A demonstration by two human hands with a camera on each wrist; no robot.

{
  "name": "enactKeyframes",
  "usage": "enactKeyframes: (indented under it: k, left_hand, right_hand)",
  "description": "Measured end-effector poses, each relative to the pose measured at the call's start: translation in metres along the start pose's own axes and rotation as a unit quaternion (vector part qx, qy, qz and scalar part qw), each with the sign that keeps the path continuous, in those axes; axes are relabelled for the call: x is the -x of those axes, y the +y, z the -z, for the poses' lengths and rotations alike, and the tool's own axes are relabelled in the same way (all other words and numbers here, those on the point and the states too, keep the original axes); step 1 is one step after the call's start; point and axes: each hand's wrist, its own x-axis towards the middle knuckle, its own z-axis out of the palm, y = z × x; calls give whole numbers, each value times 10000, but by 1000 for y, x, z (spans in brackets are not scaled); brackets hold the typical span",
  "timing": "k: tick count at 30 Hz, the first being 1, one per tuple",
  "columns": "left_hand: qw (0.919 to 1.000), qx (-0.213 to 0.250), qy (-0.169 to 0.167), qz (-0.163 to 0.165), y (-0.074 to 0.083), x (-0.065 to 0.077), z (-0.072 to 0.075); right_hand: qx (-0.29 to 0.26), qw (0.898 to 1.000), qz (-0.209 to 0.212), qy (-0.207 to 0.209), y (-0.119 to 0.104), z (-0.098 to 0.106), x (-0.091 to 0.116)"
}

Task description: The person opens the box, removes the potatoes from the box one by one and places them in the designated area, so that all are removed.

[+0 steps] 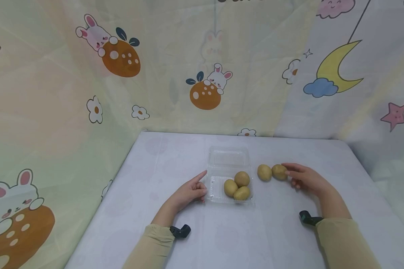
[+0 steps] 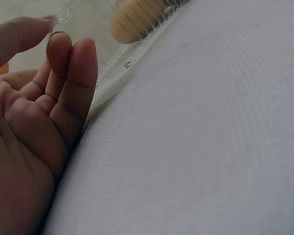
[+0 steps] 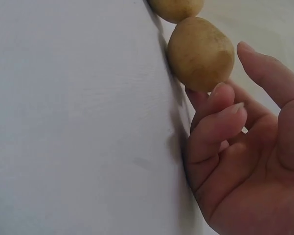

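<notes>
Clock positions are read from above; 12 o'clock points away from the person. The yellow-brown, smooth, rounded outer potato (image 1: 278,172) rests on the white, cloth-like tabletop (image 1: 272,231), between 9 and 10 o'clock of the right hand (image 1: 307,179). This hand is plainly the nearer of the 2. Its fingers are partly bent and meet the outer potato, but the right wrist view shows the thumb standing clear of it: I observe contact with a loose hand, not a closed grip. The outer potato appears nearly round, and fingers cover part of its 3 o'clock end, so I cannot fix its long axis.

Touching it at 9 o'clock is the yellow-brown, rounded inner potato (image 1: 264,173). The clear plastic, rectangular container (image 1: 217,190) lies just beside that, between 8 and 9 o'clock of the outer potato. Its clear, shallow lid (image 1: 228,157) is folded back toward 12 o'clock. The base holds 3 yellow-brown, oval potatoes (image 1: 230,188), bunched toward its 3 o'clock wall, with bare plastic at 9 o'clock.

The left hand (image 1: 186,194) is at the container's 9 o'clock edge, 1 finger extended, others bent. I cannot tell whether it pinches the rim or only touches it.
</notes>
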Motion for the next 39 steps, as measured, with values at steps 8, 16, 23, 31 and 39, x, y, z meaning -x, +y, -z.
enactKeyframes:
  k: [8, 16, 23, 31, 39]
  left_hand:
    - [10000, -32, 31, 27, 1, 1, 0]
    - [10000, 4, 43, 27, 0, 0, 1]
    - [10000, -55, 61, 53, 1, 1, 1]
    - [10000, -16, 28, 0, -1, 0, 1]
    - [10000, 9, 15, -21, 0, 0, 0]
  right_hand:
    - [450, 9981, 344, 227, -26, 4, 7]
    - [657, 9959, 621, -6, -62, -8, 10]
    - [935, 9929, 568, -465, -79, -21, 3]
    - [1235, 9807, 684, -1349, -93, -36, -4]
    - [1363, 9641, 706, -2166, -107, -55, -12]
